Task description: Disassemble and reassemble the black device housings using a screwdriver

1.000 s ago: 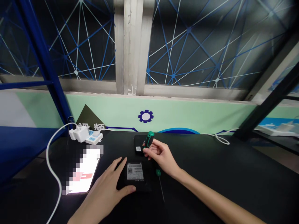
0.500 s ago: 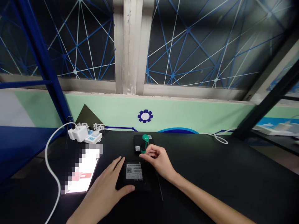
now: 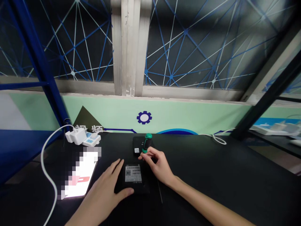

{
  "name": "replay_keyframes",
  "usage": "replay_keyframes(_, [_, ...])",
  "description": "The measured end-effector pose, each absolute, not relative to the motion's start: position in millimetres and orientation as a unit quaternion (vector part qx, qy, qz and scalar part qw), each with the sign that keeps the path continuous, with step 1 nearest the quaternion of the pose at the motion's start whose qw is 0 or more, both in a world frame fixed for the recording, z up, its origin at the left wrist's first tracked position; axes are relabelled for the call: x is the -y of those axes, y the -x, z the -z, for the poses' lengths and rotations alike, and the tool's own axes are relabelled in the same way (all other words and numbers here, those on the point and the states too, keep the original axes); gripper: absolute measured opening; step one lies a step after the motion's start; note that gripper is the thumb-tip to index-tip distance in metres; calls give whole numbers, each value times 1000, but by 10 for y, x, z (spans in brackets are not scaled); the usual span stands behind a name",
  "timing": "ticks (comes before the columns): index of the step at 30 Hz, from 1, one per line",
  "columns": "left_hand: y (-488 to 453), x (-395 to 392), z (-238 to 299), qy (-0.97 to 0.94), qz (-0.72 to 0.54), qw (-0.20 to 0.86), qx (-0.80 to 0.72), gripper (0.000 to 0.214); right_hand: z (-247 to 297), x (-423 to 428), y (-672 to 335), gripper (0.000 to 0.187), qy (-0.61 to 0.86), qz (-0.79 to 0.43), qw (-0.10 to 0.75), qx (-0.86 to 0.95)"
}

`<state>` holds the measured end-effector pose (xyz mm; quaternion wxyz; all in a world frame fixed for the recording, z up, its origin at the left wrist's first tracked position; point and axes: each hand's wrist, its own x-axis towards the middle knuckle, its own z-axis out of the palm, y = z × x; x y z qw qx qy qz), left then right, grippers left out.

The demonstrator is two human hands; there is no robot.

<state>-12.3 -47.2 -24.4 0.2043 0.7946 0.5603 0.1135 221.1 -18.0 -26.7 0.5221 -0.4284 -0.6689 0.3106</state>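
Note:
A flat black device [image 3: 133, 174], with a printed label and square code on top, lies on the dark table. My left hand [image 3: 109, 185] braces it, thumb along the near edge and fingers at its left and far corner. Just beyond its far right corner, my right hand [image 3: 158, 161] pinches a screwdriver [image 3: 148, 142] with a green and black handle, held nearly upright. Its tip is hidden by the fingers. Behind the handle sits a second black box [image 3: 137, 144] with a small white code sticker, partly covered. A thin dark rod [image 3: 160, 192] shows below my right wrist.
A lit phone [image 3: 82, 175] lies left of my left hand. Behind it, a white power strip [image 3: 90, 139] carries a plugged-in adapter [image 3: 76, 136], whose white cable [image 3: 45, 174] runs down the left side. Another white cable [image 3: 218, 139] lies along the back wall.
The whole view has shifted slightly, moving things a little left. The screwdriver handle has moved slightly right relative to the box behind it; my right fingers have shifted around it. My left hand stays on the device.

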Motion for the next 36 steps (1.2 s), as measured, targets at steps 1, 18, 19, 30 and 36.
replay_keyframes(1, [123,472,248,-795,-116,204,-559,84,271,186,-2210,27,431,-299,520,674])
replay_keyframes(18, [159,449,363,-803,-140,181,-550,83,310,137,-2206,30,447,-296,558,634])
replay_keyframes(19, [164,448,372,-804,-143,179,-549,82,310,139,-2208,29,448,-299,557,633])
replay_keyframes(30, [145,472,292,-796,-130,199,-557,84,293,176,-2221,24,449,-294,545,644])
replay_keyframes(36, [100,477,188,-788,-100,224,-565,88,271,184,-2214,24,445,-289,541,652])
